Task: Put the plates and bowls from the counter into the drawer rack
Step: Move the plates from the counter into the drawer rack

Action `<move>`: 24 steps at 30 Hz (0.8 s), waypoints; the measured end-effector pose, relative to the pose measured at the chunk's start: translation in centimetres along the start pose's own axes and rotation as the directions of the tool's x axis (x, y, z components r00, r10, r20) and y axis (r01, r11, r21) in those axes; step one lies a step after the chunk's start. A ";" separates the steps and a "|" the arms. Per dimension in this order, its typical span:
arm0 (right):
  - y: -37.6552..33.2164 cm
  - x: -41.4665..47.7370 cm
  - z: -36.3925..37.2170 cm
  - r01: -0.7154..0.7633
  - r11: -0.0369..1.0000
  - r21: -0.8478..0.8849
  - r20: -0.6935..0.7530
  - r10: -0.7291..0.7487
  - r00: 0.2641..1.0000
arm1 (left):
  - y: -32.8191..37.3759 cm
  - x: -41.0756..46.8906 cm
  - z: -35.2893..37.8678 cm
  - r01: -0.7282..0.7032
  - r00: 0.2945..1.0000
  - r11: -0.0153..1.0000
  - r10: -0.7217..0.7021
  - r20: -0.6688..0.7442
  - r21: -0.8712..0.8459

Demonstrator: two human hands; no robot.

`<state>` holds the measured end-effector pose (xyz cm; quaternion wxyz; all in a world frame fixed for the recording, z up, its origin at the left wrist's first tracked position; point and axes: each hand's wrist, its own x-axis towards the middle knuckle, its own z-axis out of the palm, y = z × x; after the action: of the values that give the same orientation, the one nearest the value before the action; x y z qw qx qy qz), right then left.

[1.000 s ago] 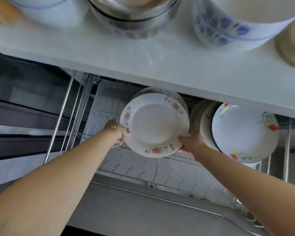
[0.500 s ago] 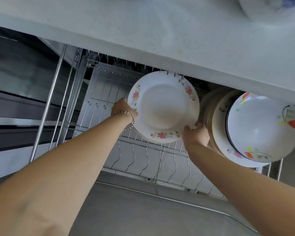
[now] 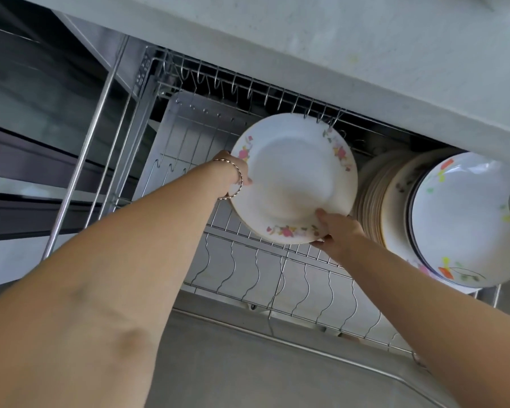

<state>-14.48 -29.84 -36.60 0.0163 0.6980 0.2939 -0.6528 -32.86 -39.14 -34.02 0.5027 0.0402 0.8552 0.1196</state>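
Soft daylight is filling the view; the pale grey bench [image 3: 321, 48] is shading the rear of the steel wire drawer rack [image 3: 277, 272]; wide-lens distortion is bending edges.

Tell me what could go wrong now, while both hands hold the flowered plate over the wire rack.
The white round plate with pink flowers is held only at its rim by the left hand and right hand; it could slip.
Its right edge is close to the row of standing plates and might chip them.
Its top edge is near the metal wire hooks and might catch.
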 end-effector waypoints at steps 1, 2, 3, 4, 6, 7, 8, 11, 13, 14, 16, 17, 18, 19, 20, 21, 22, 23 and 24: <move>0.1 0.1 -0.1 0.004 0.999 0.032 -0.001 -0.004 1.000 | -0.5 0.1 0.0 0.001 1.000 0.999 -0.001 0.020 0.041; 0.2 0.2 -0.2 0.009 0.999 0.047 -0.006 -0.009 1.000 | -0.4 0.0 0.1 -0.023 0.998 0.993 0.016 0.068 0.118; 0.3 0.3 -0.3 0.012 0.999 0.047 -0.009 -0.011 1.000 | -0.8 0.5 0.3 -0.051 0.997 0.983 0.038 0.073 0.177; 0.5 0.4 -0.5 0.014 0.999 0.052 -0.014 -0.014 1.000 | -1.0 0.3 0.4 -0.073 0.992 0.956 0.039 0.123 0.286; 1.3 0.7 -0.8 0.020 0.999 0.045 -0.026 -0.019 0.999 | -1.1 0.0 0.8 -0.037 0.992 0.962 0.003 0.125 0.271; 1.8 0.7 -1.0 0.020 0.999 0.031 -0.035 -0.019 0.999 | -1.3 0.2 1.1 -0.024 0.995 0.968 -0.001 0.098 0.250; 2.3 0.7 -1.2 0.017 0.999 0.027 -0.041 -0.016 0.999 | -1.6 0.4 1.4 -0.013 0.999 0.980 0.002 0.054 0.199; 3.8 0.1 -1.6 0.015 0.999 0.047 -0.018 -0.014 1.000 | -1.4 0.4 2.1 0.061 0.997 0.998 -0.060 -0.039 0.017; 4.5 -0.3 -1.6 0.040 0.999 0.034 -0.013 -0.040 0.999 | -1.3 0.3 2.2 0.053 0.998 0.999 -0.054 -0.046 -0.007; 4.5 -0.4 -1.6 0.049 0.999 0.022 -0.015 -0.048 0.999 | -1.2 0.2 2.3 0.044 0.997 0.999 -0.045 -0.057 -0.025; 4.2 -0.4 -1.6 0.039 0.999 -0.034 -0.021 -0.040 0.999 | -1.1 -0.1 2.7 0.030 0.996 0.997 -0.035 -0.082 -0.069; 4.0 -0.4 -1.5 0.020 0.997 -0.081 -0.022 -0.022 1.000 | -1.2 -0.2 2.9 0.016 0.996 0.994 -0.026 -0.090 -0.111; 3.8 -0.4 -1.4 0.006 0.993 -0.119 -0.017 -0.008 1.000 | -1.2 -0.4 3.2 0.006 0.994 0.987 -0.023 -0.103 -0.161; 3.6 -0.4 -1.3 -0.014 0.993 -0.121 -0.025 0.011 1.000 | -1.2 -0.6 3.5 0.003 0.993 0.976 -0.029 -0.116 -0.217; 3.4 -0.5 -1.2 -0.033 0.994 -0.107 -0.043 0.028 0.999 | -1.3 -0.7 3.8 0.003 0.990 0.959 -0.042 -0.134 -0.284; 3.3 -0.4 -1.2 -0.036 0.993 -0.113 -0.053 0.030 0.998 | -1.4 -0.8 4.1 0.005 0.985 0.935 -0.065 -0.157 -0.354; 3.3 -0.4 -1.3 -0.031 0.989 -0.147 -0.045 0.024 0.999 | -1.5 -0.9 4.3 0.004 0.979 0.909 -0.089 -0.184 -0.417; 3.2 -0.5 -1.3 -0.019 0.983 -0.185 -0.024 0.015 1.000 | -1.7 -1.1 4.6 -0.004 0.974 0.891 -0.099 -0.203 -0.454; 3.1 -0.9 -1.4 -0.001 0.979 -0.203 -0.014 -0.002 1.000 | -1.8 -1.3 4.8 -0.010 0.972 0.880 -0.103 -0.211 -0.475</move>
<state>-11.87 -32.21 -36.72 0.0851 0.6974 0.3591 -0.6144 -27.95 -40.33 -35.57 0.3976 -0.1183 0.8531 0.3165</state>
